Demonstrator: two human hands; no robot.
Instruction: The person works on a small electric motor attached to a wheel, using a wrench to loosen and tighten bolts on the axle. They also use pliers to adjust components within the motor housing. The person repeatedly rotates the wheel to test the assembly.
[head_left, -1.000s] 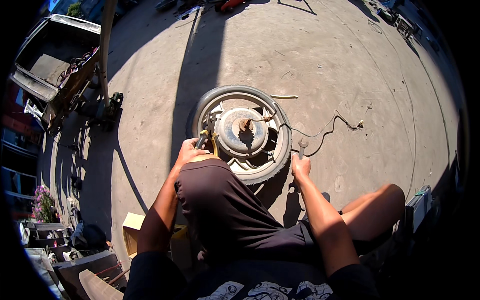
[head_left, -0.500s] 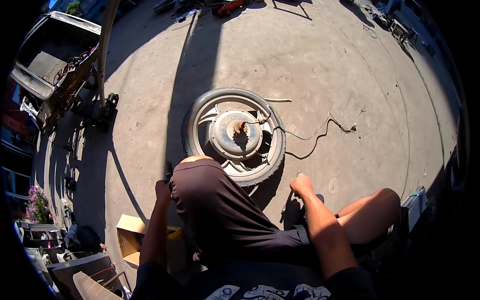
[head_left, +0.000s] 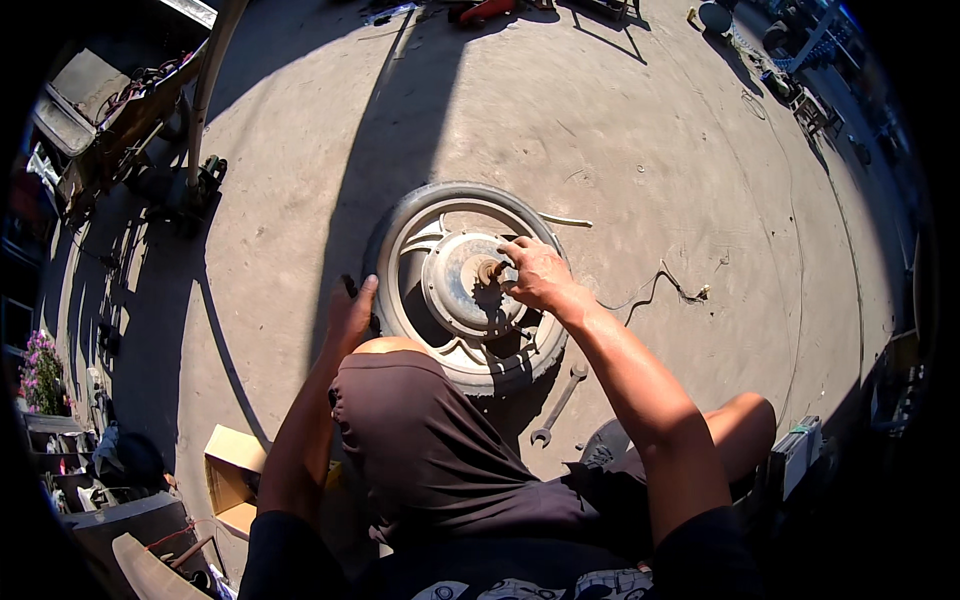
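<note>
A spoked wheel with a black tyre (head_left: pixel 407 212) and a round grey hub (head_left: pixel 455 265) lies flat on the ground in front of me. A rusty axle end (head_left: pixel 490 271) rises from the hub's middle. My right hand (head_left: pixel 537 274) reaches over the wheel, fingers apart and bent beside the axle end; whether the fingertips touch it is unclear. At the tyre's left side is my left hand (head_left: pixel 350 315), closed with its thumb up. Something dark shows at its fingers, too shadowed to name. An open-ended wrench (head_left: pixel 560 404) lies on the ground right of my knee.
A cable (head_left: pixel 655 281) runs right from the wheel across the concrete. Near my left elbow stands an open cardboard box (head_left: pixel 232 462). A post (head_left: pixel 205 100) and a worn cart (head_left: pixel 75 115) are at the far left. Pink flowers (head_left: pixel 40 370) grow at the left edge.
My right hand has risen from beside the wrench to the axle end; the wrench now shows fully on the ground. My left hand has moved forward along the tyre's left side.
</note>
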